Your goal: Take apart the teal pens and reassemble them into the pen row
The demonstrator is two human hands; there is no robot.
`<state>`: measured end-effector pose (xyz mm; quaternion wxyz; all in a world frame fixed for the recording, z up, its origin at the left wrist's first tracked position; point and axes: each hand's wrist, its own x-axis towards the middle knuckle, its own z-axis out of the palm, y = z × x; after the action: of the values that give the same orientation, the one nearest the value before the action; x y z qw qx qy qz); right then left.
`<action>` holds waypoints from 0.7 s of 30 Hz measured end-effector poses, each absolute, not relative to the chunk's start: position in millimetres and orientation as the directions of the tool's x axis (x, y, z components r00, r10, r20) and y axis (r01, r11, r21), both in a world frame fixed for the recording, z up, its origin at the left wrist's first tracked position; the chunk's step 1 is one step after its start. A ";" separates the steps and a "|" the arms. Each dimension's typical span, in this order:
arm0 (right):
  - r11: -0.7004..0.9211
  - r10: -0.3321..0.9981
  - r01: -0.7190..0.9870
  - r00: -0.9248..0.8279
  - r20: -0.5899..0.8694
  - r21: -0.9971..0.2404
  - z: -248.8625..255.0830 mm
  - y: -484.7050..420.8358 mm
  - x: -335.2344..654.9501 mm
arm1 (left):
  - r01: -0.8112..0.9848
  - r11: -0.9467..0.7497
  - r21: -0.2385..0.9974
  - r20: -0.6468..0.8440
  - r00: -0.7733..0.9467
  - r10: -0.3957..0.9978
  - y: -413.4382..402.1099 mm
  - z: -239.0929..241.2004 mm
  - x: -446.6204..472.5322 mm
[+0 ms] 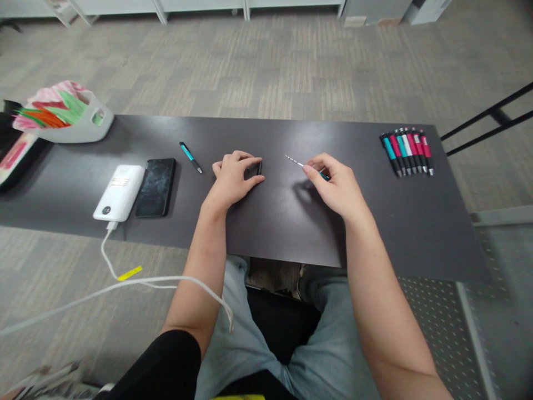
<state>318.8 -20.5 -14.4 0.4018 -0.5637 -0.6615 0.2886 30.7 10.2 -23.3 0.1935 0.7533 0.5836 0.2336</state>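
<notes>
My left hand [233, 176] rests on the dark table [270, 222], fingers curled over a small black pen part [255, 168] that it grips. My right hand [335, 183] pinches a teal pen piece with a thin silver refill [296, 162] sticking out to the left, its tip just above the tabletop. The two hands are a short gap apart at the table's middle. A whole teal and black pen [190, 157] lies to the left of my left hand.
A row of several pink, teal and white pens [407, 151] lies at the far right. A black phone [156, 186] and a white power bank [119, 191] with a white cable [125, 283] lie at the left. A grey bin [75, 125] holds colourful items at the far left.
</notes>
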 end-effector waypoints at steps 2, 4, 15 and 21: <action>0.206 0.977 0.517 -0.053 0.209 -0.831 -16.0 -19.8 319.0 | 0.787 -0.246 0.566 0.133 0.207 0.969 9.9 -23.6 30.4; 0.214 0.975 0.522 -0.065 0.212 -0.826 -17.5 -18.9 319.2 | 0.785 -0.243 0.570 0.139 0.199 0.970 9.9 -24.0 30.4; 0.227 0.974 0.524 -0.105 0.202 -0.821 -22.8 -16.8 318.7 | 0.746 -0.215 0.630 0.140 0.163 0.977 9.3 -20.9 31.3; 0.255 0.966 0.499 -0.165 0.198 -0.828 -18.7 -18.8 314.4 | 0.521 -0.378 0.765 0.281 0.258 0.924 3.0 -4.9 56.3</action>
<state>314.4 -18.8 -18.7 0.3760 -0.5255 -0.6972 0.3103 56.3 3.0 -4.9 0.2741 0.7441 0.4858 0.3677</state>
